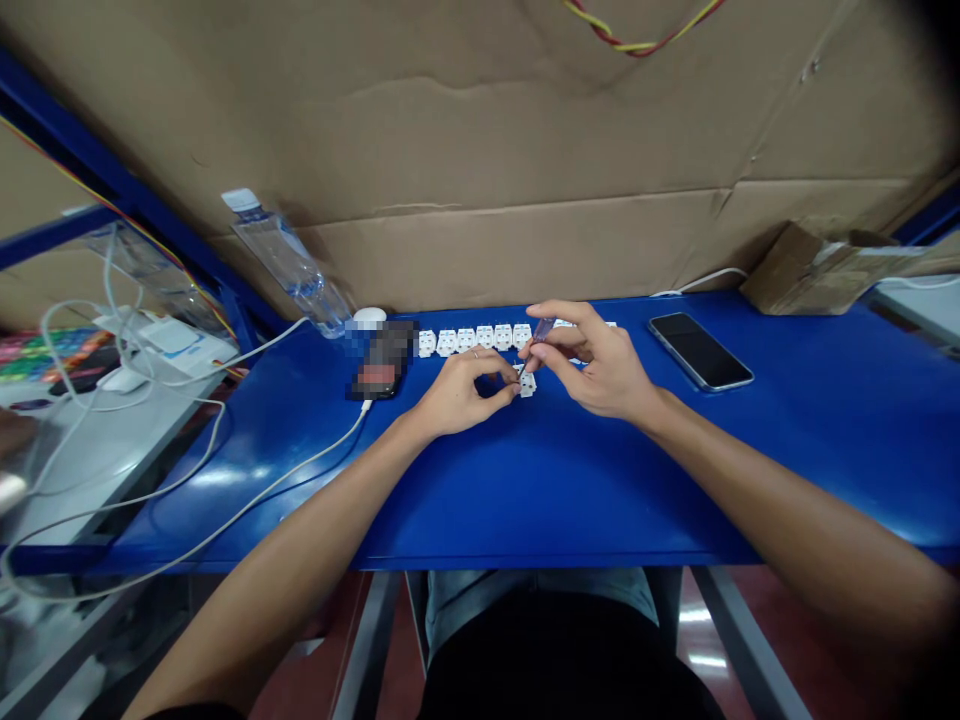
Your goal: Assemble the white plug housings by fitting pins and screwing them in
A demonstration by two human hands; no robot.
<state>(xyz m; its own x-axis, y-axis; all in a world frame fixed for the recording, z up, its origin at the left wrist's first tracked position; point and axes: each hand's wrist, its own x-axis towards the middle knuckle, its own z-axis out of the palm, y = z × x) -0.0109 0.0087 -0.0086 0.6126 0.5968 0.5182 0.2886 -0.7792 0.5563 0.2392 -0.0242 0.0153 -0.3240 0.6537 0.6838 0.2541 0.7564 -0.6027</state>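
My right hand (600, 365) pinches a small screwdriver (543, 328) with a clear purplish handle, its thin shaft slanting down to the left. The shaft's tip reaches a small white plastic block (528, 384) on the blue table. At the block's left edge, the thumb and index finger of my left hand (469, 390) are closed on it, beside the screwdriver tip. Fingers partly hide the block. Behind both hands runs a row of similar white blocks (466, 340), part of it covered by my right hand.
On the blue table (555, 490), a phone (701, 350) lies right and a blurred-out phone (382, 360) with a white cable (300, 465) lies left. A plastic bottle (289, 265) leans against the cardboard wall (480, 240). A cardboard box (806, 270) stands back right.
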